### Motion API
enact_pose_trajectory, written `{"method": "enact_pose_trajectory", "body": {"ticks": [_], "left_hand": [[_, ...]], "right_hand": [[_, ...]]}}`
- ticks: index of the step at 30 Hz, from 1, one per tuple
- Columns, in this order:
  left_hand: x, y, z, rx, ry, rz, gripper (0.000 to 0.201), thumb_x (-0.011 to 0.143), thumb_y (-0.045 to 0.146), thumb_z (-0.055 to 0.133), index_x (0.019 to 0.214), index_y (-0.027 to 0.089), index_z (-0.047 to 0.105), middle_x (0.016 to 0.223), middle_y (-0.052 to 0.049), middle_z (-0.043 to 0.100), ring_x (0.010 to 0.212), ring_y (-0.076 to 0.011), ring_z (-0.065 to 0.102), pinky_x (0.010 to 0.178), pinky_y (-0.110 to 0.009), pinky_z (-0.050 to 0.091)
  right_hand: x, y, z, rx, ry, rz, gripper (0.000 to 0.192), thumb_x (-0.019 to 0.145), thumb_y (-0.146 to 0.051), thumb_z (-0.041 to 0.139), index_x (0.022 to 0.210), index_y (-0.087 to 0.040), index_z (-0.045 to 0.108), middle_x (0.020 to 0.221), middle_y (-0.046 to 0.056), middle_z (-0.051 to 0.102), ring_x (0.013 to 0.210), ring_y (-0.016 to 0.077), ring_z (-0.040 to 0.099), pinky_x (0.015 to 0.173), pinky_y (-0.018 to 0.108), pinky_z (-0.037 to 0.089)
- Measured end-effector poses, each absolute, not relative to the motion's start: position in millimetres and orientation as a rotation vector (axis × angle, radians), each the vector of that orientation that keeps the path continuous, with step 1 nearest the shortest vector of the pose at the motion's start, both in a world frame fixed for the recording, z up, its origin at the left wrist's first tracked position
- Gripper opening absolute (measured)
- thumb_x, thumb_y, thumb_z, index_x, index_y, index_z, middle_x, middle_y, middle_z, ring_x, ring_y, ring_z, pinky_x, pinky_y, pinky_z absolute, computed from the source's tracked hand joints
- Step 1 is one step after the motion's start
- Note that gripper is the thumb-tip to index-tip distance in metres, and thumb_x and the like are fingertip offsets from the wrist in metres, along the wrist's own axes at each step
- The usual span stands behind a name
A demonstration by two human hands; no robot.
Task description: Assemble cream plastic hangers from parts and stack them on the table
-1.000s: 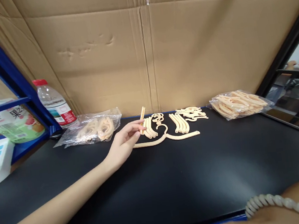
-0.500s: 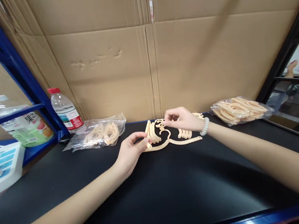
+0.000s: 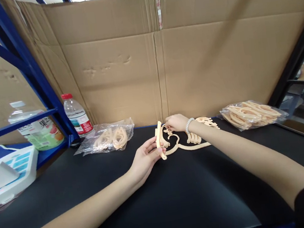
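My left hand (image 3: 145,159) pinches a beige hanger arm (image 3: 159,139), a slim curved strip held upright with holes at its ends. Just beyond it lies an opened-out beige hanger (image 3: 191,147) with its hook pointing away from me. Small loose hanger hooks (image 3: 167,131) lie past that, and the curled fingers of my right hand (image 3: 177,122) are down at them. Whatever those fingers grip is hidden. More hanger arms (image 3: 194,137) sit in a row under my right wrist, and others (image 3: 207,122) are heaped behind my forearm.
Clear plastic bags of beige hanger parts lie left (image 3: 112,137) and right (image 3: 251,114). A red-capped bottle (image 3: 78,117), a larger bottle (image 3: 40,133) and a white-and-blue tray (image 3: 17,171) stand left by a blue frame (image 3: 28,70). Cardboard (image 3: 116,70) walls the back.
My left hand has moved right, turning the hanger arm into plainer view. My right hand has reached slightly farther over the hooks. The camera has tilted up.
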State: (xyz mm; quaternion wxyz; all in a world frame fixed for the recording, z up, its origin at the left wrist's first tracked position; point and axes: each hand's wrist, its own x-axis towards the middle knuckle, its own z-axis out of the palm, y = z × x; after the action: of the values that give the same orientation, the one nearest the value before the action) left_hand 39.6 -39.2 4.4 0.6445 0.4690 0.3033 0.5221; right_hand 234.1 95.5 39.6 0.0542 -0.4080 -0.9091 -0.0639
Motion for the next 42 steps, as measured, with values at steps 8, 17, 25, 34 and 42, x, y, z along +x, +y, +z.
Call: {"method": "enact_pose_trajectory", "body": {"ticks": [8,17,25,34,42], "left_hand": [[37.8,-37.7,-0.6,1.09,0.619,1.174,0.029,0.071,0.024,0.08,0.092,0.014,0.064,0.083,-0.004,0.067,0.081,-0.0142,0.063,0.083,-0.029,0.05],[41.1,-45.7,1.7,1.307,0.695,1.125,0.026,0.087,0.037,0.064,0.095,0.017,0.049,0.105,-0.012,0.071,0.095,-0.0208,0.068,0.079,-0.031,0.052],[50.4,-57.6,5.7,1.456,0.697,0.989,0.025,0.08,0.029,0.071,0.088,0.015,0.053,0.092,-0.008,0.071,0.081,-0.0189,0.07,0.074,-0.029,0.053],[52.3,-58.6,5.2,1.528,0.755,0.944,0.019,0.078,0.021,0.071,0.084,0.014,0.054,0.084,-0.004,0.069,0.08,-0.0179,0.07,0.073,-0.028,0.054],[51.7,-57.4,5.2,1.537,0.744,0.949,0.019,0.078,0.018,0.071,0.082,0.014,0.053,0.087,-0.004,0.068,0.079,-0.015,0.069,0.073,-0.025,0.054]], "right_hand": [[249.3,79.3,47.5,-1.19,-2.362,-0.168,0.013,0.086,-0.015,0.051,0.081,-0.016,0.064,0.082,0.007,0.065,0.082,0.0196,0.06,0.07,0.028,0.04],[273.4,-23.6,27.2,-1.088,-1.771,0.686,0.022,0.091,-0.038,0.047,0.094,-0.017,0.052,0.063,0.001,0.064,0.041,0.0121,0.056,0.038,0.021,0.036],[263.8,-65.6,17.3,-0.895,-1.631,1.248,0.014,0.084,-0.029,0.059,0.09,-0.016,0.059,0.089,0.009,0.071,0.05,0.0126,0.064,0.038,0.018,0.036],[262.1,-62.5,9.5,-0.868,-1.498,1.381,0.026,0.074,-0.027,0.075,0.088,-0.018,0.055,0.086,0.004,0.066,0.063,0.0143,0.066,0.047,0.021,0.046],[261.5,-63.0,6.3,-0.854,-1.375,1.408,0.045,0.067,-0.019,0.079,0.086,-0.024,0.039,0.072,-0.004,0.065,0.068,0.0148,0.066,0.063,0.028,0.05]]}}
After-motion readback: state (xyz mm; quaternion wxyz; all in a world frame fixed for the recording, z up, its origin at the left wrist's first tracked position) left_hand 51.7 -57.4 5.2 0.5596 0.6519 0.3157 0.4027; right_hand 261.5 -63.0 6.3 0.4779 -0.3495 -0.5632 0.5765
